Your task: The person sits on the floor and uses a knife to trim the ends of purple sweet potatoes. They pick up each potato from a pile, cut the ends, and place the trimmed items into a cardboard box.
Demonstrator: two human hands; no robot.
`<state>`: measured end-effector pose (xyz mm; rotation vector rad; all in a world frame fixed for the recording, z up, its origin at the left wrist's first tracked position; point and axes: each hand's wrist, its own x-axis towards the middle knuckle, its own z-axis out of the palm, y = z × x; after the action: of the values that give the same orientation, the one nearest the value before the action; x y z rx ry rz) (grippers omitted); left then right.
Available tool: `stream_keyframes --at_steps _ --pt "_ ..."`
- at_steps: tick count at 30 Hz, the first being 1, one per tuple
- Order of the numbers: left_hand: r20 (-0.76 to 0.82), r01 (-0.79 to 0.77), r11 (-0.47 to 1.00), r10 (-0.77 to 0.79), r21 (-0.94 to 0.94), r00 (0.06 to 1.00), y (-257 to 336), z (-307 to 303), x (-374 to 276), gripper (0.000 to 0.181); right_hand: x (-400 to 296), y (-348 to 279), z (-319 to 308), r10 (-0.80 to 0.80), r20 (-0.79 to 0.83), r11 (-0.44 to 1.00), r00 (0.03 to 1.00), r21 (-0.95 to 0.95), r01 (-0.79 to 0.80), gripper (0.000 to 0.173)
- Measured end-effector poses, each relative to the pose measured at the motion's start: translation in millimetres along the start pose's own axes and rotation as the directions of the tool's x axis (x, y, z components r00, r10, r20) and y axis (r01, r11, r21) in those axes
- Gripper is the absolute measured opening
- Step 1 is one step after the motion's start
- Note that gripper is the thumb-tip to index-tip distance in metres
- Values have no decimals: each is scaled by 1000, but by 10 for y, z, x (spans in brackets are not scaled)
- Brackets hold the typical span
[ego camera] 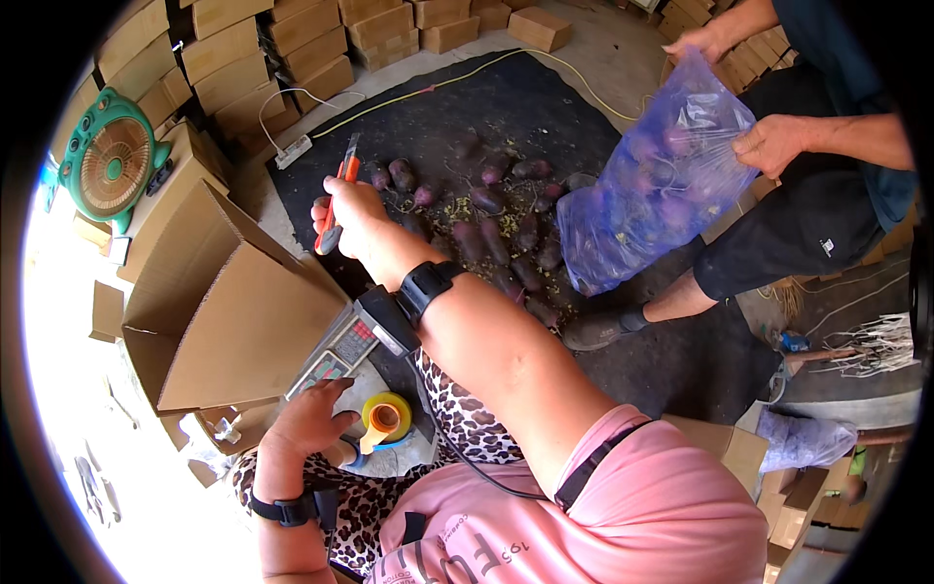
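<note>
My right hand (359, 212) grips an orange snap-off utility knife (337, 206), its blade out and pointing away from me. Beyond the hand, several dark purple root vegetables (471, 239) lie on a black ground sheet (467, 102) among yellowish scraps. My left hand (310, 417) has its fingers apart and holds nothing. It hovers beside the keypad of a digital scale (352, 342) and the open cardboard box (248, 336). Close to its fingertips stand rolls of tape (400, 409). At the right, a co-worker's two hands (777, 146) hold up a translucent blue plastic bag (642, 197) with purple vegetables inside.
Stacked cardboard boxes (306, 44) line the back. A green fan (109, 160) stands on a box at left. A power strip (294, 151) and a yellow cord (467, 78) lie at the sheet's edge. The co-worker's shoe (595, 332) rests on the sheet.
</note>
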<state>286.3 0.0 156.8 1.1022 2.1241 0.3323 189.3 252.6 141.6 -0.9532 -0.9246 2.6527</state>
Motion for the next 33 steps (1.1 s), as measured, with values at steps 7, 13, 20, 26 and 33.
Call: stream_keyframes --at_steps 7,13,20,26,33 --pt "3 14 1000 -14 12 1000 41 -4 -3 54 -12 0 27 12 2 1000 1000 -2 -12 20" --pt "-6 -17 1000 17 5 1000 14 -3 -24 53 -37 7 51 11 15 1000 1000 -21 -10 21" --pt "3 -28 999 29 -42 1000 33 16 23 53 -203 13 21 -147 116 951 982 -257 172 18" --pt "-48 25 1000 -25 -5 999 -128 -40 -199 53 -1368 -166 -320 -584 525 115 619 -701 704 24" --pt "40 -32 999 31 9 999 -49 99 -272 53 -1271 -326 -2811 -446 259 -305 857 -944 126 27"
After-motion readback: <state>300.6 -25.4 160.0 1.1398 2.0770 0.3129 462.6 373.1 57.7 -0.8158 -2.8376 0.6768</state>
